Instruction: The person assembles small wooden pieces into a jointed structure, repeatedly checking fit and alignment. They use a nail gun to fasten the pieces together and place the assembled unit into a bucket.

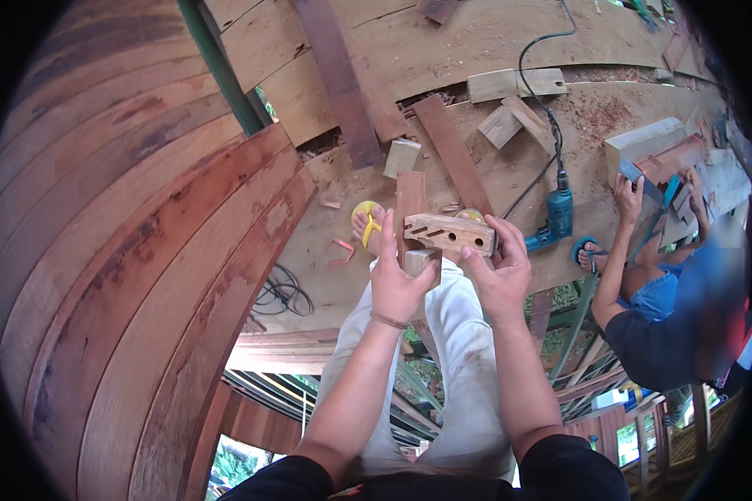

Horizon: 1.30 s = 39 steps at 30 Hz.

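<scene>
In front of my knees, my right hand grips the right end of a wooden block with drilled holes, thumb on its face. Two round holes and several slanted slots show in that face. My left hand has its thumb and fingers around a smaller pale wood block, just under the left end of the drilled block. Behind the fingers of this hand, a narrow reddish board shows; whether they touch it I cannot tell.
A teal power drill lies right of my hands, its black cord running up. Planks and offcuts lie about the wooden floor. Curved stacked boards rise at left. At right, another person's hands work on wood pieces.
</scene>
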Each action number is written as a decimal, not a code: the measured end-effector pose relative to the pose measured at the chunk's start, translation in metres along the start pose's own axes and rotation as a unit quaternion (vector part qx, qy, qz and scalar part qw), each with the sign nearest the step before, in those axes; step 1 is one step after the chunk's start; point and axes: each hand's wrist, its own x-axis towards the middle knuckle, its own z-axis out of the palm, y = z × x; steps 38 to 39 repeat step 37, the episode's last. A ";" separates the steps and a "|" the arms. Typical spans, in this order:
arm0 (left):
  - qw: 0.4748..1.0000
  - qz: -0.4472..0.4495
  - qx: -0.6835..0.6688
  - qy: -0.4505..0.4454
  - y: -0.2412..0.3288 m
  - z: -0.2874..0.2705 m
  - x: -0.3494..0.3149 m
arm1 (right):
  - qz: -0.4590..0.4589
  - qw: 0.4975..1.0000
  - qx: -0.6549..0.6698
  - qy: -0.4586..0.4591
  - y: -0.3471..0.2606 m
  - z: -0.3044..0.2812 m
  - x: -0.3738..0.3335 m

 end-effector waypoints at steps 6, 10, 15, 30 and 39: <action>0.993 0.068 0.095 0.022 -0.010 -0.010 -0.001 | 0.048 0.995 -0.052 -0.071 0.017 -0.006 -0.010; 0.986 0.004 0.166 0.008 -0.019 -0.009 -0.010 | 0.097 0.990 -0.046 -0.092 0.029 -0.011 -0.012; 0.987 -0.039 0.154 -0.025 -0.023 -0.010 -0.010 | 0.084 0.990 -0.039 -0.106 0.054 -0.014 -0.012; 0.985 0.012 0.165 -0.041 -0.011 0.004 -0.003 | -0.057 0.797 -0.601 -0.026 0.068 -0.042 0.223; 0.989 0.005 0.147 -0.022 -0.005 0.006 0.002 | 0.041 0.747 -0.663 -0.020 0.072 -0.003 0.239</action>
